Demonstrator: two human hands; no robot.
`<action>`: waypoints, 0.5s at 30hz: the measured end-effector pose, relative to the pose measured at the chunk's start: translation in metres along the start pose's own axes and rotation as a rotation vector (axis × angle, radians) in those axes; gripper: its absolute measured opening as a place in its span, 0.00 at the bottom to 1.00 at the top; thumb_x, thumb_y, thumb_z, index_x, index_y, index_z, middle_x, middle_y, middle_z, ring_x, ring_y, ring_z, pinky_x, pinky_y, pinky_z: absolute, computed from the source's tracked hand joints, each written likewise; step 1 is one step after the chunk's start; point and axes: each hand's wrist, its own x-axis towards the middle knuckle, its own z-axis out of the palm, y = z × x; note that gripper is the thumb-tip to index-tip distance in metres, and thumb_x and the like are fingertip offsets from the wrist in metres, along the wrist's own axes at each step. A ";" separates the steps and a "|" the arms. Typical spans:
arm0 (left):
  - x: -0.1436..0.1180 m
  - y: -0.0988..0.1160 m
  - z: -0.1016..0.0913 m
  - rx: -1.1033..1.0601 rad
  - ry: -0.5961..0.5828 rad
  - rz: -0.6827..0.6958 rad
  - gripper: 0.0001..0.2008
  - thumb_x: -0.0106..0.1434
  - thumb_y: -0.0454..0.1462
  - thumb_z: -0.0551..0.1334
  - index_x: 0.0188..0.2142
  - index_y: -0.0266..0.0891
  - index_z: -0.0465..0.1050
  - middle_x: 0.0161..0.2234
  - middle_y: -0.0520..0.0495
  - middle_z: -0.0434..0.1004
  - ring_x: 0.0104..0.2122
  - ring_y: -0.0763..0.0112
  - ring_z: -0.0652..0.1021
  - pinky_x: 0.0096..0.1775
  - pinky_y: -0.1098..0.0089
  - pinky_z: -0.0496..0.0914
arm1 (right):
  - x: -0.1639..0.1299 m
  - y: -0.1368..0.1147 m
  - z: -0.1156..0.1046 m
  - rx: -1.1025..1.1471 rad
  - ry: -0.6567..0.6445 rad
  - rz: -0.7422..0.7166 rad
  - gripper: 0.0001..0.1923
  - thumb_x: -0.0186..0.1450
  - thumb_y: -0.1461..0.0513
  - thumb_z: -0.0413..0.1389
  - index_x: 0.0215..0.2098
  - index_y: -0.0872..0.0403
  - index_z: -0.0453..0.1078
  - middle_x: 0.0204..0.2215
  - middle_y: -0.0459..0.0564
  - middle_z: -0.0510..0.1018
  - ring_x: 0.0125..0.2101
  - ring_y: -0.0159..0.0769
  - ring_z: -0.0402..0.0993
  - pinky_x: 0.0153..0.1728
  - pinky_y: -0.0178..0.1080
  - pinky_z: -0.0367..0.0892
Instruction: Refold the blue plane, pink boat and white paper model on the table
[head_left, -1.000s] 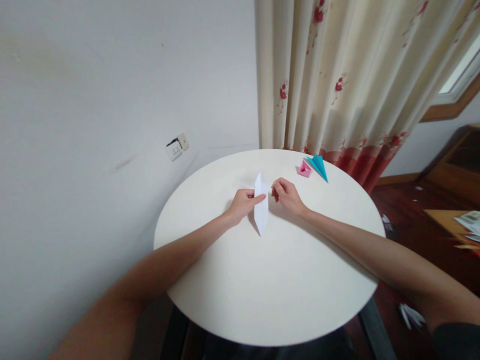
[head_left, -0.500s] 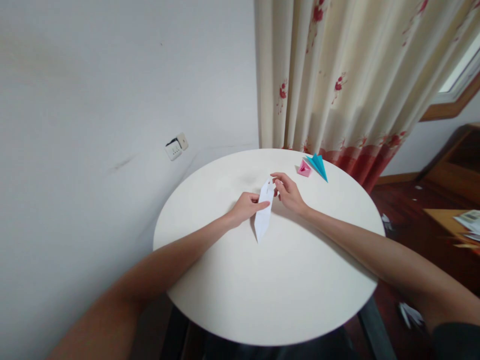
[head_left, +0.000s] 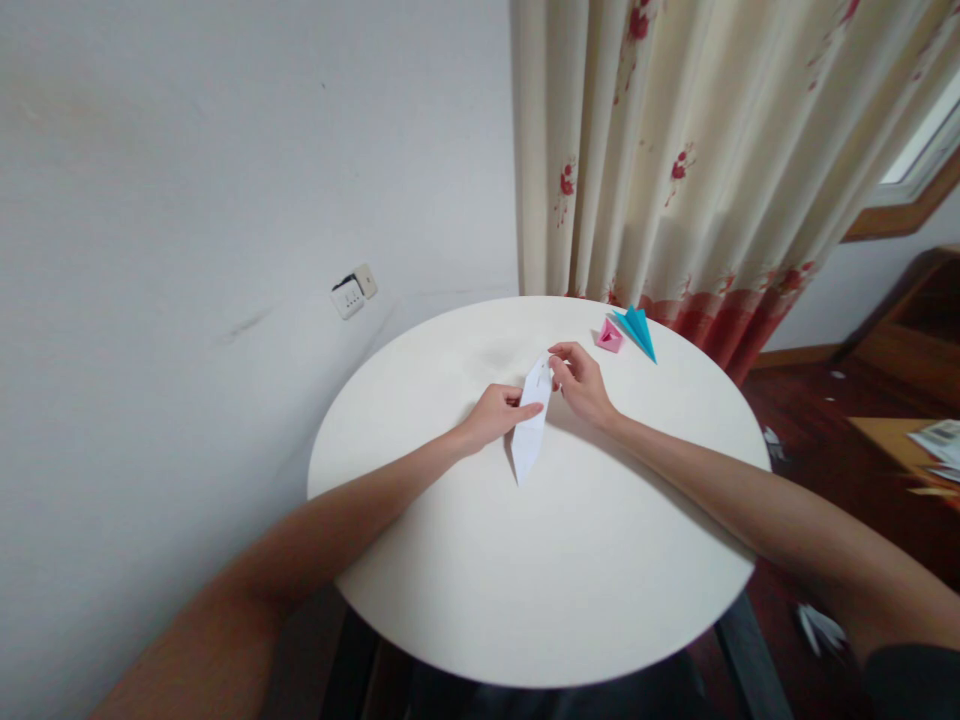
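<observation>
Round white table (head_left: 570,590) stands against plain wall (head_left: 225,180), beside flowered curtain (head_left: 697,150).

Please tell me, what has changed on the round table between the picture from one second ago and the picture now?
The white folded paper has turned: its far tip now leans toward the right hand, which has moved onto that tip and pinches it. Before, this hand was beside the paper, apart from it. The left hand keeps pressing the paper's middle. The pink paper piece and blue paper piece stayed in place.
</observation>
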 end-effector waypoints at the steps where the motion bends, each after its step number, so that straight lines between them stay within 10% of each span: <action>1: 0.000 0.000 0.000 0.002 -0.003 0.003 0.19 0.52 0.48 0.70 0.30 0.30 0.78 0.26 0.47 0.76 0.24 0.72 0.71 0.28 0.72 0.59 | 0.000 0.000 0.000 0.001 -0.009 -0.002 0.11 0.66 0.54 0.55 0.44 0.51 0.67 0.32 0.44 0.71 0.24 0.28 0.67 0.22 0.33 0.64; 15: 0.002 -0.003 0.001 0.052 0.001 0.024 0.18 0.53 0.47 0.69 0.28 0.32 0.77 0.23 0.49 0.73 0.23 0.74 0.69 0.27 0.72 0.57 | 0.003 -0.001 -0.002 0.015 0.025 0.016 0.11 0.63 0.56 0.58 0.41 0.52 0.69 0.31 0.44 0.72 0.23 0.28 0.68 0.20 0.32 0.63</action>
